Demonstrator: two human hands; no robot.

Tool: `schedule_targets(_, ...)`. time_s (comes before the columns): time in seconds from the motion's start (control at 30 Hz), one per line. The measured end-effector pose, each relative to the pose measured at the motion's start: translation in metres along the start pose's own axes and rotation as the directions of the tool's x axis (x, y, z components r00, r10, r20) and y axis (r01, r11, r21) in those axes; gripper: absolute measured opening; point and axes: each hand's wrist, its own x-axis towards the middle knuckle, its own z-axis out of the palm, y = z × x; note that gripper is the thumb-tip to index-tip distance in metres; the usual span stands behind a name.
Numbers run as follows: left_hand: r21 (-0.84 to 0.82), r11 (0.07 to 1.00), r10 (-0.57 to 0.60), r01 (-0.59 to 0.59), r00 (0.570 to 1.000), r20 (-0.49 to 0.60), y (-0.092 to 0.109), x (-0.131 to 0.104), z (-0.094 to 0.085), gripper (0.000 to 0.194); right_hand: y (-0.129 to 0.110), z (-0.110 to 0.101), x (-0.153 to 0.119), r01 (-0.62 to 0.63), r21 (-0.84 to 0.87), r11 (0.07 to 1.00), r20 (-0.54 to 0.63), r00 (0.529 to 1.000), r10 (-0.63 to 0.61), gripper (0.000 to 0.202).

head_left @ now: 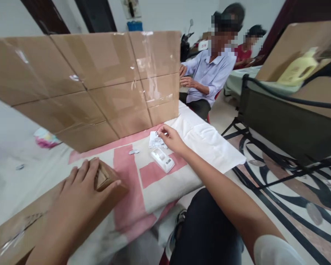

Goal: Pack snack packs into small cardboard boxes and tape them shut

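My left hand point(82, 191) lies over the end of a long cardboard box point(24, 224) at the lower left, fingers across its top and thumb on its near side. My right hand point(169, 137) is pinched above a small white box or paper point(153, 141) with small pale pieces in it; what is between its fingertips is too small to name. Just below that hand, a white tape dispenser point(163, 160) rests on the pink and white cloth. A few small pale pieces point(134, 151) lie to its left.
A tall taped cardboard panel point(107, 84) stands across the back of the table point(154, 195). Beyond its right end a person point(209, 73) sits with both hands raised. A dark folding frame point(287, 121) stands at right, near a yellow jug point(298, 70).
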Motion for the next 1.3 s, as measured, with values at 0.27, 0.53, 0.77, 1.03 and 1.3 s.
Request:
schedule_targets(0.27, -0.002, 0.982, 0.188, -0.188, 0.981, 0.055, -0.07, -0.048, -0.008, 0.103, -0.052, 0.093, -0.056, -0.129, 0.18, 0.975, 0.52, 0.854, 0.017, 0.01)
schedule_targets(0.53, -0.047, 0.937, 0.346, -0.346, 0.938, 0.007, -0.073, -0.053, -0.01, 0.103, -0.047, 0.169, -0.081, -0.177, 0.112, 0.978, 0.666, 0.744, 0.058, 0.012)
schedule_targets(0.77, -0.018, 0.897, 0.439, -0.441, 0.896, -0.064, -0.089, -0.05, 0.0, 0.101, -0.024, 0.176, -0.068, -0.166, -0.026, 0.986, 0.614, 0.775, 0.147, 0.048)
schedule_targets(1.03, 0.052, 0.892, 0.449, -0.449, 0.866, -0.222, -0.093, -0.041, 0.027, 0.097, -0.012, 0.18, -0.066, -0.215, 0.035, 0.976, 0.7, 0.702, 0.13, 0.053)
schedule_targets(1.3, 0.113, 0.99, 0.127, -0.081, 0.859, -0.495, -0.038, -0.091, 0.03, 0.068, -0.046, 0.166, -0.102, -0.195, -0.128, 0.972, 0.556, 0.798, 0.233, 0.053)
